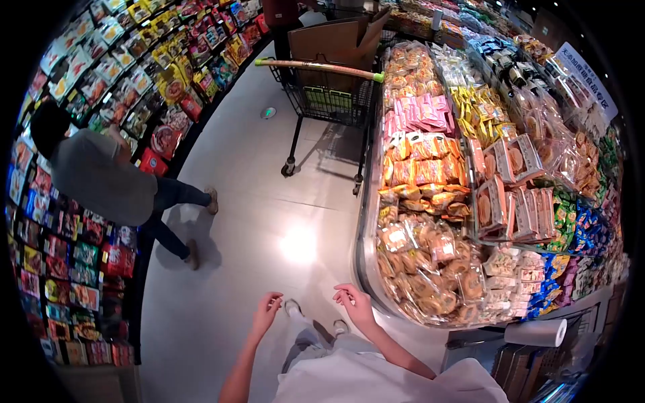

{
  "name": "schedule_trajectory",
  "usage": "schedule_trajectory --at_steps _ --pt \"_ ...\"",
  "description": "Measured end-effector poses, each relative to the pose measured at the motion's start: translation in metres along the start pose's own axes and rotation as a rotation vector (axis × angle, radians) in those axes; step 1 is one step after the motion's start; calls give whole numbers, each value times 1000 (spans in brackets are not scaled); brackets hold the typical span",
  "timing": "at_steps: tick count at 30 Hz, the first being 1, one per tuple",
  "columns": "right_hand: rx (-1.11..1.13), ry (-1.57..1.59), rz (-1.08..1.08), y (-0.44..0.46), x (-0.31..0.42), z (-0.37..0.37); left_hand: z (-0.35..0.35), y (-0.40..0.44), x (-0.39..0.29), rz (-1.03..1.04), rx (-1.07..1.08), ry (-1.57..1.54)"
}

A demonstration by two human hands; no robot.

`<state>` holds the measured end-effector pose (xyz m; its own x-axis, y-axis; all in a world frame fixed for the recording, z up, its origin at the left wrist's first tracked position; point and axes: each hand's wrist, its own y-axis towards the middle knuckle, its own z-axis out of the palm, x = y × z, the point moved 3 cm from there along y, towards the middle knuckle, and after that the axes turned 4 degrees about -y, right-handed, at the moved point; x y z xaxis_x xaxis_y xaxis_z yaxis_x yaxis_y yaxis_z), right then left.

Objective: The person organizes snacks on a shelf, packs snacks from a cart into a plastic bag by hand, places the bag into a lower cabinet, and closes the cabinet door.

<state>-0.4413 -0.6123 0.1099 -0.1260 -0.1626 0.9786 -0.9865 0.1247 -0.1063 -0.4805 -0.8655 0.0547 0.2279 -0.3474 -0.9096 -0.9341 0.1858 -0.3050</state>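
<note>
My left hand (267,310) hangs in front of my body over the aisle floor, its fingers loosely curled and apart, with nothing in them. Level with it, my right hand (356,303) is also open, fingers slightly bent and holding nothing. The closest goods to my right hand are clear bags of round brown baked snacks (437,285), piled in the near corner of a display bin (370,269). Neither hand touches the bin or the bags.
A shopping cart (334,101) carrying a cardboard box (329,41) stands ahead. To the left, a person in a grey top (101,176) walks beside shelves of packaged food (87,252). A plastic bag roll (536,332) lies at the lower right.
</note>
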Motion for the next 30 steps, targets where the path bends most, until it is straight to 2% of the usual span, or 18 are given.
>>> schedule_trajectory --at_steps 2,5,7,9,10,13,16,18,19,20,22,23,24,26,28,30 --pt "-74 -64 -10 66 1 14 -53 76 -47 107 27 99" --pt "-249 -122 -62 165 24 23 -114 201 -170 429 87 271" --pt "-320 -112 -28 216 41 22 -133 279 -253 630 113 251" --pt "-387 -100 -115 267 68 18 -128 339 -343 720 206 270" --pt "-385 -108 -90 286 84 13 -119 370 -380 759 269 248" --pt "-495 -150 -154 353 108 -16 -72 475 -474 933 455 279" --pt "-619 -202 -160 427 107 -55 -1 589 -530 999 548 394" --pt "-660 -232 -182 479 108 -78 50 665 -540 918 587 609" --pt "-717 -321 -344 510 121 -94 73 697 -544 883 612 741" --pt "-781 -398 -492 538 133 -105 97 737 -537 828 670 710" --pt "-848 -375 -564 588 163 -130 137 802 -531 727 750 896" --pt "-898 -410 -582 609 176 -142 153 829 -522 750 776 979" --pt "-861 -384 -514 631 182 -153 168 857 -510 776 794 1052" --pt "-855 -605 -422 669 182 -169 190 909 -470 807 903 1142" --pt "-868 -791 -290 702 156 -174 210 950 -420 774 942 1504" --pt "-604 -940 255 714 128 -166 218 985 -356 809 941 1674"
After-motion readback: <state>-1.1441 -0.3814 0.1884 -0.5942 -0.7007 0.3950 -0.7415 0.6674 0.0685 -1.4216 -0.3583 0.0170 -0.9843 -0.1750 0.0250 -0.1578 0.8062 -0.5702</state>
